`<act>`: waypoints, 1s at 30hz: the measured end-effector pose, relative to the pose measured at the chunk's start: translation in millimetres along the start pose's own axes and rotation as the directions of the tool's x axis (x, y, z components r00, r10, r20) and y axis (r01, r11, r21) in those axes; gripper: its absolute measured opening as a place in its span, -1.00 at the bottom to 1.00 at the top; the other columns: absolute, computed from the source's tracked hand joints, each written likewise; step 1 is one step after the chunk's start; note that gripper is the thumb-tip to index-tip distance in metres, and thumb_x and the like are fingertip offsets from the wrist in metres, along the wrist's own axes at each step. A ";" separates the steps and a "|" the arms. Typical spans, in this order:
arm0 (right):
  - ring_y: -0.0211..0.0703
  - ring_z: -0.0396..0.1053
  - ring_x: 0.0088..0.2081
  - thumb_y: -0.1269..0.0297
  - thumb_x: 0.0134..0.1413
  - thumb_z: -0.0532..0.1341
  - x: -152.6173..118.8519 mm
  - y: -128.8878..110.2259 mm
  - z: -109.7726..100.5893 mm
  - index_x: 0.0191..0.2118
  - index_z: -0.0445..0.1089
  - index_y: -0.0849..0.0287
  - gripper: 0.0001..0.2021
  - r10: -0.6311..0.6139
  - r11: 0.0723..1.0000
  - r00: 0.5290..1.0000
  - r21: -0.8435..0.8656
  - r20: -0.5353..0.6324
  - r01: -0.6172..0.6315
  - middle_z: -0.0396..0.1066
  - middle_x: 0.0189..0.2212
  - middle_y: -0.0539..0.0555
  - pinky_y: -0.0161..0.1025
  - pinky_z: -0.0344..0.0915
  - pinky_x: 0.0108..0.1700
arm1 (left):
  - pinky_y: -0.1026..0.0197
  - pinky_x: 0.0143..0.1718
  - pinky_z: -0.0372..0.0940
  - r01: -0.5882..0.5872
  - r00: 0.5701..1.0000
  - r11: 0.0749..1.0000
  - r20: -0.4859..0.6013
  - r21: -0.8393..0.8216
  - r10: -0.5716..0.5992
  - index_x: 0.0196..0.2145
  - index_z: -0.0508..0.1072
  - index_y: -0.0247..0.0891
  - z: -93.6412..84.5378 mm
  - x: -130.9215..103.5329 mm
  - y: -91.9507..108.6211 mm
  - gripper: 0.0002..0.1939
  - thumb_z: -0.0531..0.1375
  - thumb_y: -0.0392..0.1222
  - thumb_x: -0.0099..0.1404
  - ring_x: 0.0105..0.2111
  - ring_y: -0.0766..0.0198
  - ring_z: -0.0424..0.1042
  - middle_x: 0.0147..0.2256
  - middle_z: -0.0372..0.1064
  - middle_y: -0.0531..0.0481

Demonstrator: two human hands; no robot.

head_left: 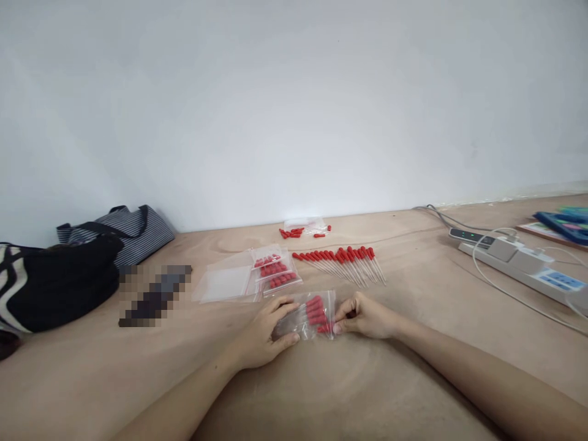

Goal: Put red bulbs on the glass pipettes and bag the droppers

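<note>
A clear zip bag (pixel 294 320) lies on the table in front of me with several droppers in it, their red bulbs (pixel 315 310) to the right. My left hand (pixel 265 334) is closed around the bag's left end, thumb below and fingers above. At the open right end my right hand (pixel 362 315) pinches the bulb of the lowest dropper (pixel 325 328), which sits further right than the others. Just behind, filled bags of red-bulbed droppers (pixel 281 280) overlap flat bags (pixel 225 283). Loose droppers (pixel 344 260) lie fanned out to their right, bulbs away from me.
Near the wall, loose red bulbs (pixel 291 233) lie by a clear bag (pixel 305 223). On the left are a black bag (pixel 68 285), a striped bag (pixel 142 236) and a pixelated dark object (pixel 158 297). A white power strip (pixel 519 272) with cables stands at right.
</note>
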State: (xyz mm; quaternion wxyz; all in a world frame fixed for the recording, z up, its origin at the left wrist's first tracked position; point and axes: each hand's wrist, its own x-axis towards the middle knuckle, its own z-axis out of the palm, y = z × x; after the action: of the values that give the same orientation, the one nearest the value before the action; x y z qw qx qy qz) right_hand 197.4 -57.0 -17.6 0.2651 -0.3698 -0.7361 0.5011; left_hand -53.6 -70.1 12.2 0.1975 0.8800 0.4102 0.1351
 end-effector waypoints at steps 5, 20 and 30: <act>-0.35 0.24 -0.58 0.11 -0.23 0.28 3.6 1.5 6.5 -0.55 0.47 0.18 -0.78 0.009 0.980 0.984 -0.196 -0.176 -0.044 0.40 -0.62 -0.03 -0.40 0.07 -0.54 | -0.03 0.07 0.06 -0.001 1.000 1.000 -0.007 -0.002 0.001 0.05 0.19 -0.18 -0.1 0.3 1.2 -0.53 0.11 -0.13 0.17 0.07 0.06 0.09 0.09 0.05 -0.12; -0.38 0.14 -0.63 0.07 -0.22 0.27 8.2 -0.9 14.3 -0.68 0.30 0.21 -0.69 -0.118 0.915 0.967 -0.403 -0.224 0.019 0.26 -0.70 -0.07 -0.40 -0.02 -0.58 | -0.03 0.05 0.08 -0.027 0.999 0.999 -0.045 -0.028 0.025 0.03 0.20 -0.15 1.0 0.8 -1.8 -0.53 0.13 -0.13 0.15 0.05 0.06 0.12 0.08 0.09 -0.11; -0.38 0.08 -0.55 0.27 -0.27 0.29 -8.7 -7.0 -27.3 -0.39 0.27 0.17 -0.76 -0.187 0.940 0.967 -0.317 -0.171 0.125 0.19 -0.53 -0.08 -0.42 0.04 -0.54 | -0.06 0.07 0.02 -0.161 0.987 0.986 -0.002 0.035 0.161 0.04 0.22 -0.09 1.4 1.6 4.9 -0.54 0.13 -0.11 0.16 0.08 0.05 0.07 0.07 0.14 -0.07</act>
State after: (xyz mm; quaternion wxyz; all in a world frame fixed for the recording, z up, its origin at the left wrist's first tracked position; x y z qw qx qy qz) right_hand 221.3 -50.8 -1.5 0.3162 -0.3944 -0.8014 0.3198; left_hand -48.7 -72.0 13.3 0.1699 0.9132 0.3406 0.1455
